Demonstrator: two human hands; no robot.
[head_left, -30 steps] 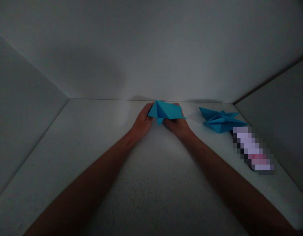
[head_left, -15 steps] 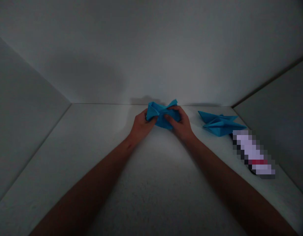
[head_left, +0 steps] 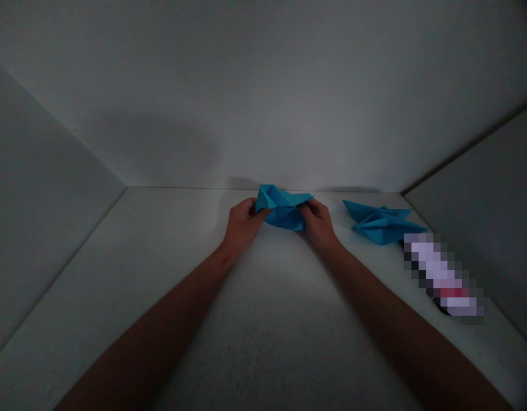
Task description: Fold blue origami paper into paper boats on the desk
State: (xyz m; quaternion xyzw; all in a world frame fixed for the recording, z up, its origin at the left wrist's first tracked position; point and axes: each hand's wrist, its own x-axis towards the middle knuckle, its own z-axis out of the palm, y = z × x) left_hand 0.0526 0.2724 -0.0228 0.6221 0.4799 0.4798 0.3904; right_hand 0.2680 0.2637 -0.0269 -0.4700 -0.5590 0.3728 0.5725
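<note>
A piece of folded blue paper (head_left: 284, 214) is held between my two hands, close to the back wall. My left hand (head_left: 245, 222) pinches its left side, thumb on the near face and fingers behind. On the right side, my right hand (head_left: 321, 222) grips the paper's edge, its thumb by the upper flap and the other fingers partly hidden. The paper has raised, angular folds at its left end and a flap along the top right. To the right of my right hand lies a blue origami boat-like shape (head_left: 382, 224) with pointed ends.
A pixelated, phone-like object (head_left: 443, 277) with a dark edge lies at the right, touching or just under the origami shape's near point. A white wall (head_left: 263, 91) rises behind the pale table surface (head_left: 246, 331). Side panels stand at left and right.
My right thumb has shifted from the paper's middle to its right edge. The upper right flap, which stuck up, now lies lower and flatter. The whole view has shifted slightly.
</note>
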